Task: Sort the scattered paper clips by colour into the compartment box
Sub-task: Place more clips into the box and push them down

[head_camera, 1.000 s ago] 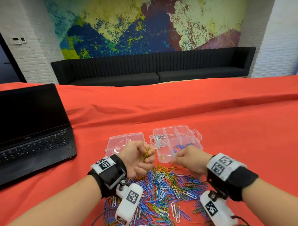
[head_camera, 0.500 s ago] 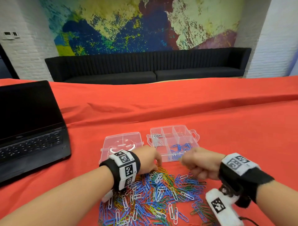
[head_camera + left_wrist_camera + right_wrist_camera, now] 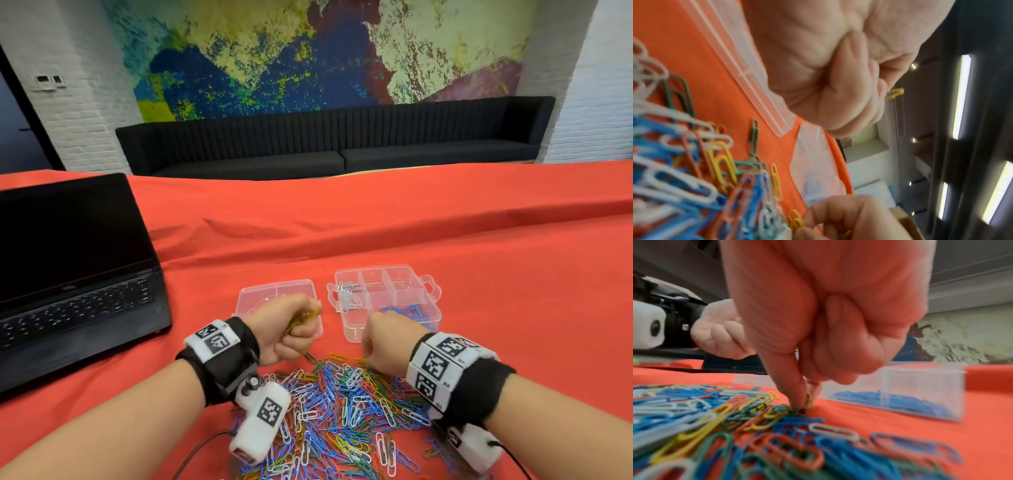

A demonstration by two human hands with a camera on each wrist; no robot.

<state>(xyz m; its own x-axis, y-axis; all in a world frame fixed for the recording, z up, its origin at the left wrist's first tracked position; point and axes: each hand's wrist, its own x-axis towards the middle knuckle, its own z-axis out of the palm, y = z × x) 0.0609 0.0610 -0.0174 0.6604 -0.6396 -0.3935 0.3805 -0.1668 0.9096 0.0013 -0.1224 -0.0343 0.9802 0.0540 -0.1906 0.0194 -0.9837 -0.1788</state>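
A heap of mixed-colour paper clips (image 3: 342, 411) lies on the red cloth in front of me. Behind it stands the clear compartment box (image 3: 424, 318), with silver clips (image 3: 347, 294) in its left compartment and blue clips (image 3: 404, 311) in a near one. My left hand (image 3: 301, 329) is a raised fist over the box lid (image 3: 260, 298), gripping yellow clips (image 3: 306, 317) whose tips poke out (image 3: 895, 93). My right hand (image 3: 368, 363) reaches down to the heap's far edge. Its thumb and forefinger (image 3: 797, 395) pinch a yellow clip (image 3: 808, 402).
An open black laptop (image 3: 78, 274) sits at the left, close to my left forearm. The red cloth (image 3: 513, 274) stretches far to the right and behind the box. Cables trail from both wrist cameras near the table's front edge.
My left hand dipped palm-down into the heap, then came back up as a fist with yellow clips. My right hand dropped from beside the box to the heap's edge and pinched a clip.
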